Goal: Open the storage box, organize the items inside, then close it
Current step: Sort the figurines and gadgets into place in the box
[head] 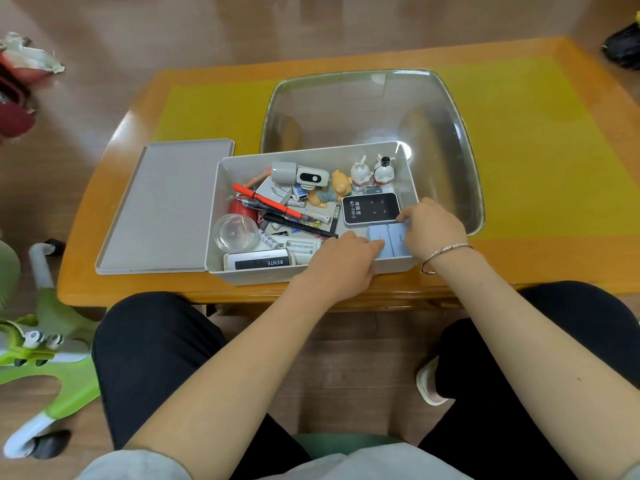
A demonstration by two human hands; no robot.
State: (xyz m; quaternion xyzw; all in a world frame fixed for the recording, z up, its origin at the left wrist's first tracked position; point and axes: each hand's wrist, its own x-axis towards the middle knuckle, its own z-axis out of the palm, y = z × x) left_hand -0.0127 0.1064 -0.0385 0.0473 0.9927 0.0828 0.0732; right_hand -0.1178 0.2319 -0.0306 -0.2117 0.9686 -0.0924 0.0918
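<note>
Head: hands point(388, 242) on blue packs point(389, 241), box point(313, 274) near-right corner.

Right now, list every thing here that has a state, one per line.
storage box: open, cluttered with items
lid: off, flat on the table left of the box
blue-grey blocks: in the box's near right corner, held by both hands
left hand: fingers on the blocks
right hand: fingers curled over the blocks
rabbit figurines: upright at the far wall
orange pen: lying slanted, capped
</note>
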